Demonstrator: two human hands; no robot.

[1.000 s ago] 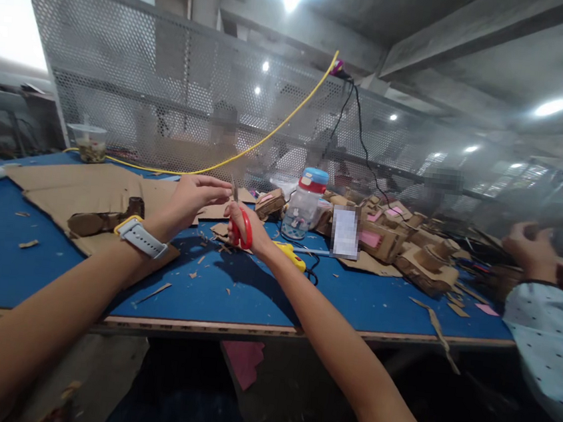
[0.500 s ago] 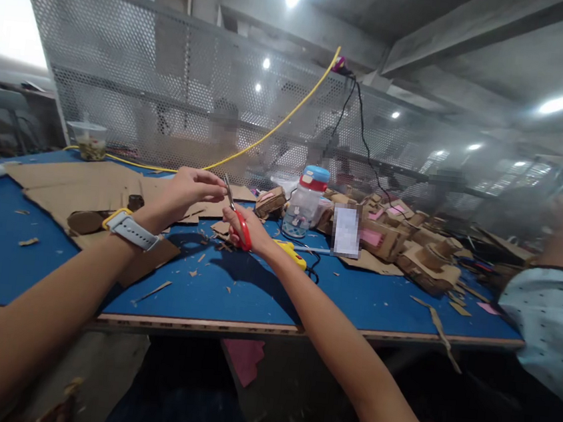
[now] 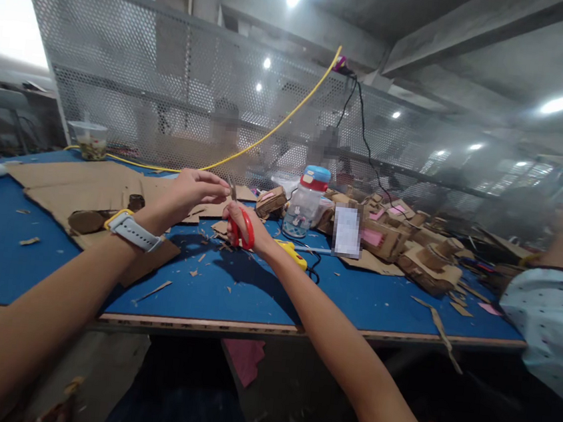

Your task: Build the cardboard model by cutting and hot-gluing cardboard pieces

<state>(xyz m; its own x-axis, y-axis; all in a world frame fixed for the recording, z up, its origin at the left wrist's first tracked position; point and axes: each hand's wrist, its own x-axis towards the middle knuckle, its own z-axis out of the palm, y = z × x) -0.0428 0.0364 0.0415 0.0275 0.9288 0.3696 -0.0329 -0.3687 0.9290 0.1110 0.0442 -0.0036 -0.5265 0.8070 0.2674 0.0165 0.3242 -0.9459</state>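
Observation:
Above the blue table [image 3: 252, 295], my right hand [image 3: 252, 227] grips a pair of scissors [image 3: 248, 231] by the red handles. The handle loops stand apart and the blades point up and away from me. Close to the blade tips is my left hand [image 3: 193, 192], with its fingertips drawn together; whatever small thing they may hold is too small to make out. A grey watch with a yellow edge [image 3: 133, 230] circles the left wrist. Under both hands lie cardboard scraps [image 3: 220, 228] and fine clippings.
Flat cardboard sheets [image 3: 78, 179] cover the table's left part. A clear bottle with a blue lid [image 3: 306, 203] stands behind a yellow tool [image 3: 293, 256]. Cardboard models [image 3: 421, 263] fill the right side. A co-worker's sleeve [image 3: 549, 320] is at far right. Perforated metal panels [image 3: 173, 92] rise behind.
The scissors' red handles have spread apart, and the blades have turned slightly. My left hand has shifted a little toward the right. The co-worker's arm has moved slightly.

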